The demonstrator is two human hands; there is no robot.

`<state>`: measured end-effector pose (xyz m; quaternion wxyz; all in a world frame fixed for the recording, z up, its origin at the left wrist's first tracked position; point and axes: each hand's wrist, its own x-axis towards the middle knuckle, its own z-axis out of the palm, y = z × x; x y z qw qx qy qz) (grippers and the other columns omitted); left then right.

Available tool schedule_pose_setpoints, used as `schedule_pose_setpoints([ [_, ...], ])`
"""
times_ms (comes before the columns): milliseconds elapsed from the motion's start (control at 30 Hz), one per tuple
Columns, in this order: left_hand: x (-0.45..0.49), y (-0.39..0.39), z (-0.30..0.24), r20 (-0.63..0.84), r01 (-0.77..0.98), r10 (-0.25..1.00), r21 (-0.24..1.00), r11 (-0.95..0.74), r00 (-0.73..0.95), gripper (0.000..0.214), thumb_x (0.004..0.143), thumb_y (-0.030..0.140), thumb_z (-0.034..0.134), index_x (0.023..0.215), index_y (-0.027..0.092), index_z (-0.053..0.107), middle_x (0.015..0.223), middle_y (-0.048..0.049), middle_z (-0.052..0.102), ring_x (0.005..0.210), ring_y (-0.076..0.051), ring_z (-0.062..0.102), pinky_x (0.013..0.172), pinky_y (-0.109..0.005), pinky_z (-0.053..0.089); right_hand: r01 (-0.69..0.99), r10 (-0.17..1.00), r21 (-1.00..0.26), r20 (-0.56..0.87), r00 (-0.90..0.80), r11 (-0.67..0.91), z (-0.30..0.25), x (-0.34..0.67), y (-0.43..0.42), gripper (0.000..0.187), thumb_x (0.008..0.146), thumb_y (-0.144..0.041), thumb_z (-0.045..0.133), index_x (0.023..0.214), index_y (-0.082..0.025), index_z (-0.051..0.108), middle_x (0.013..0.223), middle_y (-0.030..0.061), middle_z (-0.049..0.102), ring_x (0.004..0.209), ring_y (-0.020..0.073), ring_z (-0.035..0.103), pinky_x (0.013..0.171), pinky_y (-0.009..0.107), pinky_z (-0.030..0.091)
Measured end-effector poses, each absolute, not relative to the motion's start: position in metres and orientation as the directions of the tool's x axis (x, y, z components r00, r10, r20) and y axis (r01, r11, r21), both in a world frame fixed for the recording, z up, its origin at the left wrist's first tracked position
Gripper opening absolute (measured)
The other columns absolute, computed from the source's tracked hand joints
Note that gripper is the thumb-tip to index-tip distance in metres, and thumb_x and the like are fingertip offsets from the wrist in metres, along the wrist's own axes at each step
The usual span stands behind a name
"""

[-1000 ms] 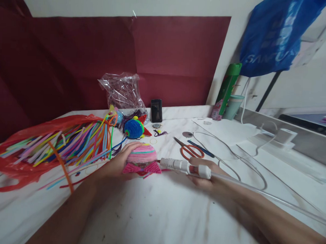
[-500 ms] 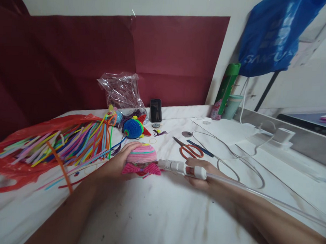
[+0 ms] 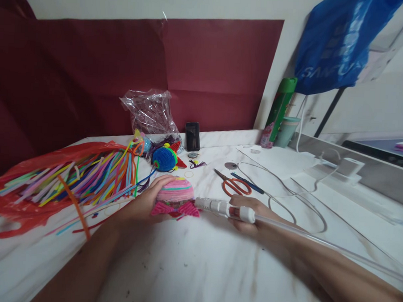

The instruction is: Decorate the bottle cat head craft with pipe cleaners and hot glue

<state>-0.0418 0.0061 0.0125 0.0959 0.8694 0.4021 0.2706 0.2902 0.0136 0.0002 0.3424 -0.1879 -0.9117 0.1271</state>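
My left hand (image 3: 156, 191) is closed around the left side of a pink striped pipe-cleaner ball (image 3: 175, 190) with teal and yellow bands. A magenta fin-like bow (image 3: 188, 208) sits at the ball's lower front. From the right, my right hand (image 3: 246, 204) grips a white hot glue gun (image 3: 215, 206); a long clear glue stick (image 3: 304, 235) runs out of its back along my right forearm. The gun's nozzle reaches the ball's right edge just above the bow. Whether the tip touches it I cannot tell.
Many coloured pipe cleaners (image 3: 87, 177) lie on a red plastic bag (image 3: 14, 216) at left. Behind the ball is a blue pipe-cleaner fish (image 3: 164, 159). Orange-handled scissors (image 3: 236, 187), a dark blue pen-like tool (image 3: 250, 184) and a white cable (image 3: 314, 205) lie at right.
The magenta bow's right part has shifted very slightly to the right. Both hands, the ball and the glue gun stay practically where they were.
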Motion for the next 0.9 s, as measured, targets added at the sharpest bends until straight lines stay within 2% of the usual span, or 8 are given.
schedule_pose_setpoints([
  [233,-0.042,0.0069,0.0106,0.416,0.634,0.735,0.377,-0.676,0.536,0.084,0.072,0.042,0.073,0.142,0.027,0.03,0.146,-0.0138,0.038,0.135,-0.033,0.04,0.11,-0.047,0.035,0.258,0.444,-0.371,0.617,-0.65,0.892,-0.0028,0.2885,0.0142,0.023,0.084,-0.017,0.046,0.064,-0.022,0.037,0.059,-0.0024,0.044,0.053,0.0112,0.042,0.05,0.025,0.031],
  [400,-0.0407,0.0059,0.013,0.362,0.641,0.769,0.425,-0.639,0.527,0.083,0.072,0.044,0.072,0.141,0.026,0.029,0.147,-0.0139,0.036,0.137,-0.033,0.037,0.113,-0.048,0.031,0.355,0.538,-0.419,0.496,-0.681,0.836,0.0007,0.2914,0.0126,0.02,0.084,-0.02,0.046,0.067,-0.022,0.038,0.063,-0.0018,0.046,0.054,0.0106,0.043,0.051,0.024,0.033],
  [633,-0.04,0.0052,0.0145,0.356,0.632,0.773,0.444,-0.635,0.526,0.083,0.072,0.043,0.072,0.141,0.026,0.029,0.147,-0.0137,0.035,0.137,-0.033,0.037,0.113,-0.048,0.031,0.315,0.487,-0.379,0.559,-0.671,0.87,-0.0009,0.2901,0.0144,0.021,0.085,-0.02,0.044,0.067,-0.022,0.033,0.061,-0.0019,0.043,0.054,0.0115,0.041,0.05,0.025,0.031],
  [900,-0.0387,0.0023,0.0178,0.339,0.646,0.784,0.445,-0.621,0.52,0.083,0.072,0.04,0.073,0.141,0.026,0.03,0.147,-0.0135,0.036,0.137,-0.033,0.036,0.113,-0.047,0.031,0.337,0.512,-0.401,0.506,-0.694,0.852,0.0041,0.2914,0.0119,0.019,0.086,-0.02,0.045,0.068,-0.022,0.038,0.064,-0.0011,0.046,0.056,0.0116,0.043,0.052,0.024,0.033],
])
